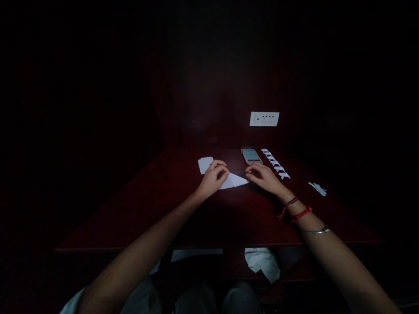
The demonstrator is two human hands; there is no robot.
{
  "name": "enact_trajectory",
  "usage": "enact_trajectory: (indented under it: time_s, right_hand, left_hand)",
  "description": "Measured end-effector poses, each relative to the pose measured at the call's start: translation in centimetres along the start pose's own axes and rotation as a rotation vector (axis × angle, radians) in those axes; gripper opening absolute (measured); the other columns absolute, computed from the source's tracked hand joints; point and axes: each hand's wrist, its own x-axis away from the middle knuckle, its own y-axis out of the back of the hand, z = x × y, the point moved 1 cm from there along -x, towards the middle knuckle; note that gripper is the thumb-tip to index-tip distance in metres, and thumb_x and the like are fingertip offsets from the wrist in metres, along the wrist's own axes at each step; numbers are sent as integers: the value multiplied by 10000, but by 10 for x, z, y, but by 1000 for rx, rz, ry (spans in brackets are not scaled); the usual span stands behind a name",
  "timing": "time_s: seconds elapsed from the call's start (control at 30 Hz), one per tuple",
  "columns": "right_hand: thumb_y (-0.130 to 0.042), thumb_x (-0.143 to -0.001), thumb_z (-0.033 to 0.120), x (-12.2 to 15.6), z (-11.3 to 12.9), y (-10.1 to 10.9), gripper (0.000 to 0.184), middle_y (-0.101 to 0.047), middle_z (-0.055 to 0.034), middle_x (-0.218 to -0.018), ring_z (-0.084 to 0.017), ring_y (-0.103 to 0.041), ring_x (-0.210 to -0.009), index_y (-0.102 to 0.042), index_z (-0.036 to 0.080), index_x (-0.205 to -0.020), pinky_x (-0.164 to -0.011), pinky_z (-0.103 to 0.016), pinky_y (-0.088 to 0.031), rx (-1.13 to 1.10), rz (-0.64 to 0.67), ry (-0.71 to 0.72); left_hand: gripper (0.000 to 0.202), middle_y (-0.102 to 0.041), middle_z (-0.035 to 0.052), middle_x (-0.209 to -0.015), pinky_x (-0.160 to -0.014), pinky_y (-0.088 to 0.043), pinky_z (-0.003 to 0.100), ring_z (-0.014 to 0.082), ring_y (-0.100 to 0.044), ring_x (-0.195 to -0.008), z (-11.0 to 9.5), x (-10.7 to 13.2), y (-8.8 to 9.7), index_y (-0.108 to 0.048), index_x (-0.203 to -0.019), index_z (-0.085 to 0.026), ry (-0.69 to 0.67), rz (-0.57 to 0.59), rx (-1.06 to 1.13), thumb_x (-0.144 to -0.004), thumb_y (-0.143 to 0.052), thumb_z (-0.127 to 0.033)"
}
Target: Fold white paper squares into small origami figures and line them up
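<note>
A: And there's the folded paper sheet (238, 180), flat on the table (157, 209) between the two hands, its narrow point aimed right!

B: What's the left hand (216, 175) doing?

A: Curled over the wide end, thumb and forefinger drawn in close, a ring (213, 165) showing! Whether it's pinching the paper, nobody can tell from here.

B: And the right hand (260, 176)?

A: Right at the tip, fingers bent, thumb tucked in, only a narrow gap! Contact? Can't tell.

B: Around them?

A: White paper pieces (205, 165) just beyond the left hand! A smartphone (252, 156), screen lit, just past the right! Next to it, a slanting row of small folded papers (276, 164); farther right, a little heap of paper strips (317, 189)!

B: And up on the dark wall, a white socket panel (264, 119)!
</note>
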Motion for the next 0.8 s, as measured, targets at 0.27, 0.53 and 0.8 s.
enact_trajectory:
  time_s: [0.27,0.53,0.8]
  right_hand:
    - [-419,-732,164,-3,15,-12,87,-479,-22,-706,-115,-445,-671,-502,154,-705,-631,-238,-354,-6,65,72]
    - [-443,-732,189,-2,14,-11,80,-489,-32,-755,-130,-452,-723,-506,159,-772,-665,-258,-358,-29,33,69]
    - [-413,-749,193,-2,23,-12,99,-480,-33,-724,-125,-443,-693,-501,156,-722,-640,-241,-350,-9,51,99]
  left_hand:
    - [103,-446,33,-928,-810,-353,275,132,-434,-910,-7,1,-11,-497,-754,-168,-44,81,19,-774,-406,-211]
    - [94,-423,35,-948,-822,-346,266,130,-415,-933,-7,3,-15,-501,-754,-164,-77,116,19,-765,-413,-196]
    - [91,-405,37,-972,-819,-351,258,130,-419,-929,-7,4,-20,-514,-736,-165,-99,171,22,-746,-426,-181]
